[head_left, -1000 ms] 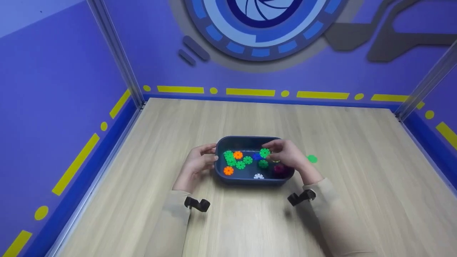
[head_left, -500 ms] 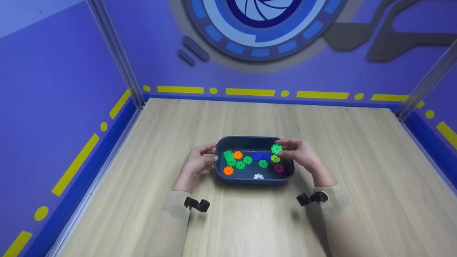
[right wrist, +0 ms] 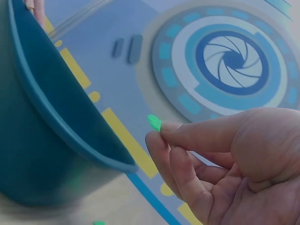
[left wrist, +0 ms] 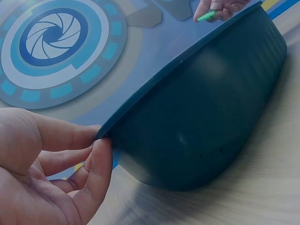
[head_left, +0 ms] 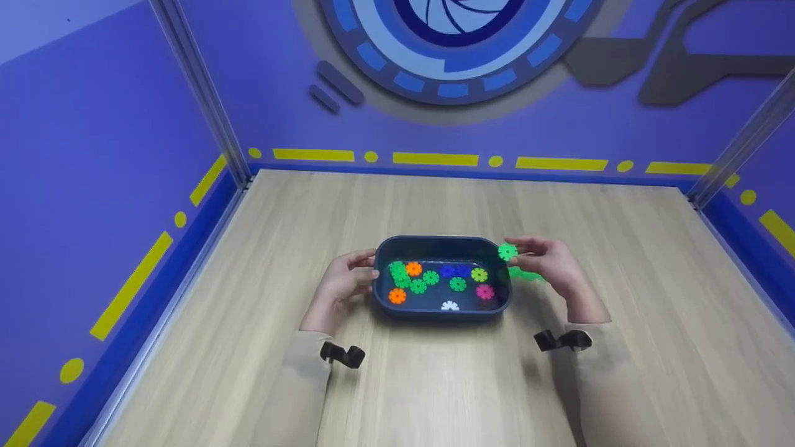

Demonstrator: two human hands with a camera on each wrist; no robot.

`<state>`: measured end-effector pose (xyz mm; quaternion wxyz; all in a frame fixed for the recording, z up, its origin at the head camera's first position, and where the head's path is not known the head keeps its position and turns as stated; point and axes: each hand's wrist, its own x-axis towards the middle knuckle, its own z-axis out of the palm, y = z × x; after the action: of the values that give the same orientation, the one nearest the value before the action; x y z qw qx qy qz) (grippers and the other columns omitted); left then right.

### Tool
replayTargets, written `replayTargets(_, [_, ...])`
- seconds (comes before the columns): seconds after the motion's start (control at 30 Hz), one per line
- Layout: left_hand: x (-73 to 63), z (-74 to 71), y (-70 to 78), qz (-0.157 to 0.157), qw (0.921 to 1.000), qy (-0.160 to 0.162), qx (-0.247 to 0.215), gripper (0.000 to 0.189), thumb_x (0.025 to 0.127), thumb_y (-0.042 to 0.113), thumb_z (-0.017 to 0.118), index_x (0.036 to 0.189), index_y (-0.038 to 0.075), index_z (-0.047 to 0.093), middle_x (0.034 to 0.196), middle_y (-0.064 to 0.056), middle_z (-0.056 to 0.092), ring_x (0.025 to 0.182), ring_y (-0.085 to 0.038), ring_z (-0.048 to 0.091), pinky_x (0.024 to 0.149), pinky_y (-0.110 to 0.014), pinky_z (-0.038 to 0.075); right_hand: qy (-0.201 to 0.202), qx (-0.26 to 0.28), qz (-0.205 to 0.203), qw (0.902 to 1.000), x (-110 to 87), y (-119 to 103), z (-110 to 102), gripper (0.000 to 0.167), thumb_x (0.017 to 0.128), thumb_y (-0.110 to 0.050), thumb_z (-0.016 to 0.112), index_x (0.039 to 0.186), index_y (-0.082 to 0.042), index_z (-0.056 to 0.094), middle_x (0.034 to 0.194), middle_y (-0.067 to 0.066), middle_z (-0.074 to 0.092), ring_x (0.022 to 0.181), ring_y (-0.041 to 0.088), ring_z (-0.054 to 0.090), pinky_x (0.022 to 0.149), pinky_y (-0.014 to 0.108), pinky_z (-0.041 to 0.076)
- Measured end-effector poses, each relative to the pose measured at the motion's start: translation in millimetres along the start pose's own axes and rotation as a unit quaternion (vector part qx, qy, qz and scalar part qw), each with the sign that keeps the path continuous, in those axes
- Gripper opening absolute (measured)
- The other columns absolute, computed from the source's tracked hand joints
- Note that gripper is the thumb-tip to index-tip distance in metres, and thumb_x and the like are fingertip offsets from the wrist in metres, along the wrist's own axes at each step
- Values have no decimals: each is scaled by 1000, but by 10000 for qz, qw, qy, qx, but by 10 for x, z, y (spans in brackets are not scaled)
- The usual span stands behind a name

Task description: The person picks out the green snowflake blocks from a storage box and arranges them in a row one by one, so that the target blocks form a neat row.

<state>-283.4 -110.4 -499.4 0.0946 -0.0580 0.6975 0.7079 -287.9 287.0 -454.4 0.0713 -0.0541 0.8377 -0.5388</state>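
Observation:
A dark, rounded rectangular plastic bin (head_left: 442, 315) stands on the table with notched, flower-shaped plastic discs inside. My left hand (head_left: 338, 279) pinches the bin's left rim between thumb and finger, as the left wrist view shows. Just above and outside the right rim, my right hand (head_left: 554, 266) pinches a green notched disc (head_left: 508, 251) between thumb and fingertip. Inside the bin lie several green discs (head_left: 418, 286), two orange ones (head_left: 397, 296), dark blue ones (head_left: 447, 271), a yellow disc (head_left: 479, 274), a pink disc (head_left: 485, 292) and a white disc (head_left: 450, 306).
Green discs (head_left: 528, 274) lie on the table to the right of the bin, partly hidden under my right hand. The wooden tabletop (head_left: 298, 211) ends at a blue back wall (head_left: 273, 93) and blue side panels. Each sleeve carries a black wrist mount (head_left: 562, 340).
My right hand has moved right with the green disc, from over the bin's inside to beyond its right rim. The left hand and the bin have stayed in place.

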Motion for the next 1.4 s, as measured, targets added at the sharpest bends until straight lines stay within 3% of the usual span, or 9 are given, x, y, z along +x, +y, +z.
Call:
replayTargets(0.37, [-19,8,11,68,10000,-14,-29,57,86,-9,68,142,1,60,116,-13,64,72,-12,63,62,-25,55,282,45,48,9996,-77,145,-281,55,95,-13,71,146,0,55,110,-7,66,92,-1,69,85,15,54])
replayTargets(0.63, [-17,4,19,54,10000,-43,-46,57,86,-10,68,142,0,58,117,-13,65,70,-11,63,61,-25,56,287,106,367,9989,-95,305,-441,57,98,-12,67,150,1,49,119,-2,60,94,-4,66,87,12,53])
replayTargets(0.97, [-19,8,16,8,10000,19,45,55,87,-9,69,141,2,60,117,-14,64,72,-13,62,63,-26,56,416,481,714,9954,-105,539,-582,61,96,-3,67,152,6,43,113,-4,59,92,-5,67,88,18,57])
replayTargets(1.07, [-25,8,14,-1,10000,22,18,55,87,-8,68,141,1,60,117,-12,64,77,-14,62,64,-27,56,502,266,831,9949,-110,593,-610,60,95,-4,68,150,5,46,117,0,57,93,-6,63,88,19,57])
replayTargets(1.27, [-23,13,14,5,10000,39,-11,55,86,-8,68,140,1,61,115,-11,64,79,-14,63,64,-27,56,587,-441,998,9923,-124,670,-627,55,95,-3,66,146,7,50,129,20,62,86,-6,63,78,18,57])
replayTargets(1.4, [-23,12,17,-12,10000,56,-46,55,86,-7,69,140,2,61,116,-11,64,78,-14,62,64,-27,56,638,-651,1104,9897,-113,693,-626,52,95,-1,63,144,8,52,120,18,65,80,-2,61,72,19,56])
